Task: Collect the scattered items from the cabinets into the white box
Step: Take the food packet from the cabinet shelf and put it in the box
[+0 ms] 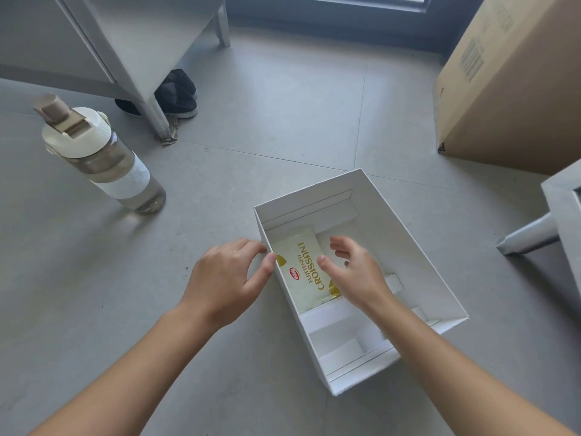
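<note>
A white box [408, 247] sits open on the grey floor [283, 105], and a croissant packet [301, 269] lies flat inside it against the left wall. The right hand [355, 272] hangs over the packet with fingers spread and loose, grasping nothing; I cannot tell whether it touches the packet. The left hand [226, 278] is outside the box, loosely curled and empty, its thumb tip at the rim. A water bottle [103, 158] stands to the left, well apart. A cardboard carton [509, 89] stands at the far right.
</note>
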Demonstrator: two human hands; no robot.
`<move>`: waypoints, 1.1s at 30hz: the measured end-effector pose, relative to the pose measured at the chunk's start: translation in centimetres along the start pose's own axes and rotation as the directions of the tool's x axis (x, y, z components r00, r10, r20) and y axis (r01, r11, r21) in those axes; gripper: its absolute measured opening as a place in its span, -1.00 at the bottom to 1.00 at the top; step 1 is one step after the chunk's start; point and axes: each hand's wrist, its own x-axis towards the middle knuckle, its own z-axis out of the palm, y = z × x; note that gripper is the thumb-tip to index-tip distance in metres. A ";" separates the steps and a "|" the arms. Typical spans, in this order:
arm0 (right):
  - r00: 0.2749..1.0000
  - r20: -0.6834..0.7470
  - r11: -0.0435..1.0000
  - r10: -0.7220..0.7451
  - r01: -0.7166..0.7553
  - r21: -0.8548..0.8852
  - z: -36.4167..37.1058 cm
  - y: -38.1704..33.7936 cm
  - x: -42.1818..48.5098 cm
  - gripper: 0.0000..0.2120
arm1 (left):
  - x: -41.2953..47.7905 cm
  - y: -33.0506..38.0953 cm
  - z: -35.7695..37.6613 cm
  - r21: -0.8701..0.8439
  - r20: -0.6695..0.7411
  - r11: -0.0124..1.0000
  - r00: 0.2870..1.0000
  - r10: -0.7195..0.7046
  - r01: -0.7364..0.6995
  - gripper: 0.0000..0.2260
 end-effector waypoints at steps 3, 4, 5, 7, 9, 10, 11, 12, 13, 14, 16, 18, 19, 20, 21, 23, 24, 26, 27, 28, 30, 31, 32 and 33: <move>1.000 -0.009 1.000 -0.017 0.018 0.023 -0.1 -0.1 -0.1 -0.47 | 0.2 0.0 -0.3 0.007 -0.014 1.000 1.000 -0.001 0.001 -0.59; 1.000 -0.008 0.999 -0.020 0.020 0.032 -0.2 -0.2 -0.1 -0.47 | 0.3 -0.1 -0.4 0.006 -0.021 1.000 1.000 -0.004 0.004 -0.60; 1.000 -0.006 0.999 -0.022 0.023 0.042 -0.3 -0.3 0.0 -0.48 | 0.4 -0.1 -0.5 0.002 -0.027 1.000 1.000 -0.009 0.009 -0.60; 1.000 -0.008 0.998 -0.028 0.028 0.060 -0.5 -0.5 0.1 -0.49 | 0.6 -0.3 -0.8 -0.022 -0.034 0.999 0.999 -0.031 0.030 -0.61; 0.999 -0.020 0.997 -0.034 0.035 0.071 -0.7 -0.9 0.4 -0.50 | 0.7 -0.4 -0.9 -0.039 -0.039 0.998 0.998 -0.050 0.048 -0.61; 0.999 -0.023 0.997 -0.035 0.037 0.075 -0.8 -1.1 0.5 -0.51 | 0.7 -0.5 -0.9 -0.038 -0.042 0.998 0.998 -0.053 0.051 -0.61; 0.999 -0.025 0.996 -0.037 0.039 0.078 -0.9 -1.3 0.7 -0.50 | 0.7 -0.5 -0.9 -0.035 -0.044 0.998 0.998 -0.051 0.050 -0.62; 0.999 -0.025 0.996 -0.039 0.041 0.079 -0.9 -1.4 0.7 -0.50 | 0.7 -0.5 -0.9 -0.032 -0.045 0.998 0.998 -0.047 0.045 -0.62; 0.999 -0.024 0.996 -0.041 0.043 0.080 -0.9 -1.5 0.8 -0.50 | 0.7 -0.5 -0.8 -0.030 -0.044 0.999 0.998 -0.042 0.041 -0.62; 0.999 -0.021 0.996 -0.042 0.043 0.078 -0.8 -1.5 0.9 -0.50 | 0.7 -0.5 -0.8 -0.030 -0.042 0.999 0.998 -0.039 0.038 -0.62; 0.999 -0.004 0.997 -0.035 0.035 0.068 -0.7 -1.4 0.9 -0.50 | 0.5 -0.5 -0.6 -0.031 -0.032 0.999 0.998 -0.044 0.043 -0.61; 1.000 0.016 0.999 -0.022 0.021 0.049 -0.7 -1.3 0.9 -0.50 | 0.4 -0.7 -0.5 -0.023 -0.017 0.998 0.998 -0.055 0.054 -0.58; 1.000 0.021 0.999 -0.016 0.015 0.039 -0.7 -1.2 1.0 -0.49 | 0.3 -0.8 -0.5 -0.016 -0.012 0.998 0.998 -0.059 0.059 -0.58; 1.000 0.023 0.999 -0.010 0.009 0.034 -0.7 -1.2 1.1 -0.49 | 0.3 -1.0 -0.5 -0.010 -0.010 0.998 0.998 -0.064 0.063 -0.57; 1.000 0.020 0.999 -0.005 0.004 0.036 -0.6 -1.2 1.2 -0.49 | 0.4 -1.1 -0.5 -0.007 -0.011 0.998 0.998 -0.068 0.068 -0.58; 1.000 0.016 0.999 -0.002 0.001 0.045 -0.6 -1.3 1.3 -0.50 | 0.5 -1.2 -0.7 -0.003 -0.016 0.997 0.997 -0.071 0.071 -0.58; 1.000 0.017 0.999 -0.003 0.002 0.048 -0.6 -1.3 1.3 -0.50 | 0.5 -1.1 -0.7 -0.002 -0.018 0.998 0.997 -0.069 0.069 -0.58; 1.000 0.020 0.999 -0.002 0.001 0.051 -0.7 -1.3 1.2 -0.50 | 0.5 -1.0 -0.7 -0.005 -0.015 0.998 0.998 -0.060 0.060 -0.57; 1.000 0.018 0.998 0.001 -0.002 0.055 -0.8 -1.3 1.2 -0.50 | 0.4 -0.9 -0.8 -0.008 -0.011 0.998 0.998 -0.055 0.055 -0.57; 1.000 0.014 0.998 0.004 -0.005 0.060 -1.0 -1.3 1.2 -0.51 | 0.3 -0.8 -0.8 -0.011 -0.006 0.999 0.999 -0.052 0.051 -0.57; 1.000 0.004 0.997 0.007 -0.008 0.071 -1.4 -1.2 1.2 -0.52 | 0.2 -0.7 -0.9 -0.014 -0.009 0.999 0.999 -0.046 0.046 -0.58; 1.000 0.001 0.997 0.009 -0.009 0.078 -1.5 -1.2 1.2 -0.53 | 0.3 -0.5 -1.1 -0.015 -0.019 0.999 0.999 -0.043 0.042 -0.59; 1.000 0.001 0.997 0.010 -0.010 0.082 -1.7 -1.2 1.2 -0.54 | 0.5 -0.3 -1.3 -0.019 -0.034 0.999 0.999 -0.036 0.035 -0.60; 1.000 0.002 0.996 0.012 -0.012 0.084 -1.9 -1.1 1.1 -0.54 | 0.7 -0.1 -1.5 -0.023 -0.053 0.999 0.998 -0.026 0.025 -0.61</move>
